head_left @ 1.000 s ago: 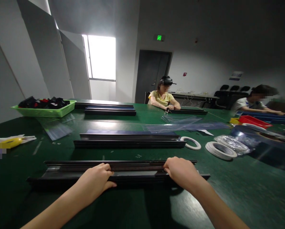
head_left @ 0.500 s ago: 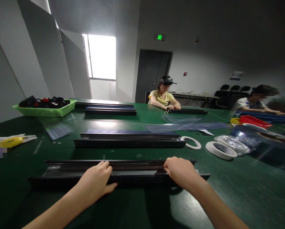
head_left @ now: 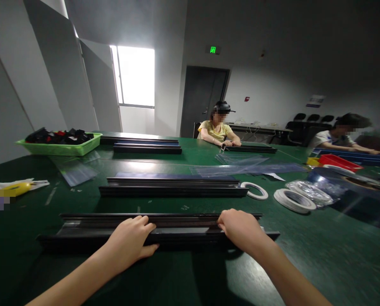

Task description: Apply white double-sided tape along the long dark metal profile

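Note:
A long black channel-shaped profile lies crosswise on the green table in front of me. My left hand grips it left of its middle, fingers over the inside and thumb on the near wall. Near the right end, my right hand is closed on the same profile, its fingertips inside the channel and partly hidden. A light strip shows along the channel floor between the hands. Behind it lies a second black profile, with a white tape ring at its right end.
Tape rolls and a blue film roll lie at right. A green basket of black parts stands back left, beyond yellow-handled pliers. Clear sheets lie farther back. Two people work across the table.
My left hand has shifted slightly to the right along the profile, its fingers reaching a little farther. My right hand and the profile look nearly unmoved.

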`<state>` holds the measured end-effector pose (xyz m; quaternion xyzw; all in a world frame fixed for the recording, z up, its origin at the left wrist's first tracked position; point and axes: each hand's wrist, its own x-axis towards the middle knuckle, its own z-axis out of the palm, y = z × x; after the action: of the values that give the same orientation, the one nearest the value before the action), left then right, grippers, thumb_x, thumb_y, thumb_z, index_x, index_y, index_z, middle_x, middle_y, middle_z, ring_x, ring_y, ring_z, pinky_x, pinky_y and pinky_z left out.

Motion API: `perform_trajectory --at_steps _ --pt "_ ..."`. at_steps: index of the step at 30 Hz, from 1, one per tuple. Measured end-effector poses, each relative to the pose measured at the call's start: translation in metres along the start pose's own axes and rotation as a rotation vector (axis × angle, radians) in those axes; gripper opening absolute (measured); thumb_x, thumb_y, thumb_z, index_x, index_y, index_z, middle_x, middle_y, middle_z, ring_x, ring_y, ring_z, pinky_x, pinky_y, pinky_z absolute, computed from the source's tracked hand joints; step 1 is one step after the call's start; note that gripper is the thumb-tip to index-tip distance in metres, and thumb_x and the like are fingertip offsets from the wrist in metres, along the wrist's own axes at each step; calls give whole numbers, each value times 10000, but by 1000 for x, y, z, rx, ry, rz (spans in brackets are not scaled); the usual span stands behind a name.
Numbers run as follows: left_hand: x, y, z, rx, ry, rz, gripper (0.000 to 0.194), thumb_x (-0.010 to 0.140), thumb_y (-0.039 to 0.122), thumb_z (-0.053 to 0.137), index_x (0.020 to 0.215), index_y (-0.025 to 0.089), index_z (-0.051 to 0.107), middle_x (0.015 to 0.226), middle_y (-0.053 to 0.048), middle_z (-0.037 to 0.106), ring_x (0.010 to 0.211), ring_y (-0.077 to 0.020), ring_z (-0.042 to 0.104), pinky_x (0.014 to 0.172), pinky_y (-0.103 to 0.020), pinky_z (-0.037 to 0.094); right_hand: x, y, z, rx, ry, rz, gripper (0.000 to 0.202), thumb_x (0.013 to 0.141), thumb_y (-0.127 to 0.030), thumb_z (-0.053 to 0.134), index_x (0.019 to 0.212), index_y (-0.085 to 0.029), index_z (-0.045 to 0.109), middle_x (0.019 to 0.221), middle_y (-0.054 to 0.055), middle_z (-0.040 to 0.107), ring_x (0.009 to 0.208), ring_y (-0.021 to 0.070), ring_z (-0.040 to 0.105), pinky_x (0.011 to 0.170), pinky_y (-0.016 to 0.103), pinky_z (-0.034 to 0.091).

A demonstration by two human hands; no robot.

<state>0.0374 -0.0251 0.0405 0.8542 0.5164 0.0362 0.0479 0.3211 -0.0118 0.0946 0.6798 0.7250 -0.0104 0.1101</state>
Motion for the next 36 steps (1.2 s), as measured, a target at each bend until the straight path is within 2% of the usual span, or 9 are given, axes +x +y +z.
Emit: perform_trajectory --at_steps 5,9,18,21,25,29,36 --pt "2 0 9 5 38 63 286 840 371 574 1006 172 695 1026 -102 666 1012 -250 606 926 -358 485 0 1 0 3 13 -5 237 777 -196 505 780 -189 741 852 129 742 843 294 695 664 333 463" --pt "3 -2 10 -6 30 85 298 860 409 581 1005 177 700 1043 -92 667 1027 -247 604 951 -364 478 -1 1 0 2 19 6 222 787 -206 518 774 -195 739 852 119 743 837 281 696 666 319 458" --pt "4 -2 8 -66 -20 -16 317 847 456 598 1033 225 712 1046 -72 675 1037 -247 605 974 -353 459 -1 1 -2 -2 -4 29 218 798 -224 531 806 -200 748 887 120 747 861 300 694 672 339 467" --pt "3 -9 13 -124 -14 -42 288 837 448 605 999 239 719 1043 -59 670 1028 -238 601 962 -332 452 0 3 -2 5 -6 26 221 799 -232 536 821 -213 755 889 114 748 857 299 695 670 339 466" --pt "0 -21 18 -160 -68 -110 243 809 408 613 948 243 724 1042 -47 660 976 -228 615 903 -312 465 -1 3 -2 21 0 33 229 797 -236 538 846 -229 762 902 106 750 865 296 693 661 332 460" --pt "-4 -20 11 -111 -109 -160 227 817 365 589 944 225 714 1009 -59 656 948 -236 629 866 -327 477 -2 1 -2 13 2 26 224 791 -228 535 819 -213 756 885 112 749 860 297 693 656 329 455" --pt "-8 -7 2 1 -60 -98 314 820 367 541 1008 142 654 1064 -126 643 1013 -275 604 899 -399 492 -1 -1 -1 8 -6 28 226 790 -221 523 814 -206 747 901 117 746 852 284 693 645 316 447"
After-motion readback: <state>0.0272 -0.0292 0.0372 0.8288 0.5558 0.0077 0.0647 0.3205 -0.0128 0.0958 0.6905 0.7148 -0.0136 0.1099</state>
